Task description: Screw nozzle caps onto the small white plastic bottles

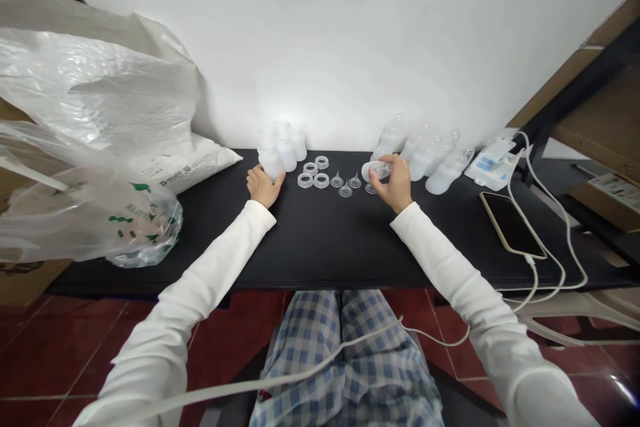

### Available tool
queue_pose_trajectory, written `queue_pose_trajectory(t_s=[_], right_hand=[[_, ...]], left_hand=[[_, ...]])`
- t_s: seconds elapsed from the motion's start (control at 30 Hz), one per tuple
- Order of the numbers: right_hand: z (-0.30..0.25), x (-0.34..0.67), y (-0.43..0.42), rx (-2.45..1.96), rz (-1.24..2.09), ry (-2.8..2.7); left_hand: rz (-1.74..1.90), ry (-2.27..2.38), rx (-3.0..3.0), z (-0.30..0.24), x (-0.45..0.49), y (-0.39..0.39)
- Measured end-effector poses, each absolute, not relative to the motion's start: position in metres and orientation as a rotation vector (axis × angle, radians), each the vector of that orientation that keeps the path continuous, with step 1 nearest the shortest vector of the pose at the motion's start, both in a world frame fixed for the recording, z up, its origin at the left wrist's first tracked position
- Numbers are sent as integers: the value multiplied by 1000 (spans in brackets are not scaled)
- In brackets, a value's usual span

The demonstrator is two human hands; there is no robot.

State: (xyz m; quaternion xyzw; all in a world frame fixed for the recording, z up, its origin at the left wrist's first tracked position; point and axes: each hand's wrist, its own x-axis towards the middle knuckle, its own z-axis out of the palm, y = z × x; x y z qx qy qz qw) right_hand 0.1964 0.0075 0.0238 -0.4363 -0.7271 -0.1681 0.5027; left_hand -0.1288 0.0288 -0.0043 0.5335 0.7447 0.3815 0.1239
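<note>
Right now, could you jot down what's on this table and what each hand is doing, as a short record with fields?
Left hand: against the left bottles
Right hand: gripping a clear piece
Rings: four, clustered beside the left bottles
Nipples: three in plain view, right of the rings; another partly hidden near the right hand
Right bottles: a group with clear tops, beyond the right hand
Far right: phone, cable plugged in
Far left: white sack, clear bag
Table: black
</note>
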Motion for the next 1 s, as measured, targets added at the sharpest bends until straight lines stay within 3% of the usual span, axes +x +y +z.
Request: queue_pose_trajectory(t_s=[0.13,0.23,0.37,0.5,0.67,0.9,1.0], right_hand=[[17,178,1,-1036,-137,-1738],[15,160,-7,-1033,92,-1670],[15,138,-16,-1101,336,-1506],[11,130,-17,-1130,404,-1432],[5,138,-9,-1122,172,-1798],[30,163,-2,-623,-510,-2495],[38,171,-4,-507,-573,-2536]], left_hand=[[1454,2191,1360,5,-101,7],[1702,1723,1585,12,-72,-15],[1330,937,1755,17,-36,-33],[1384,901,1649,15,-15,-31],[1393,784,1347,10,-17,-17],[1380,886,1160,20,-30,-8],[1304,886,1120,26,-30,-8]])
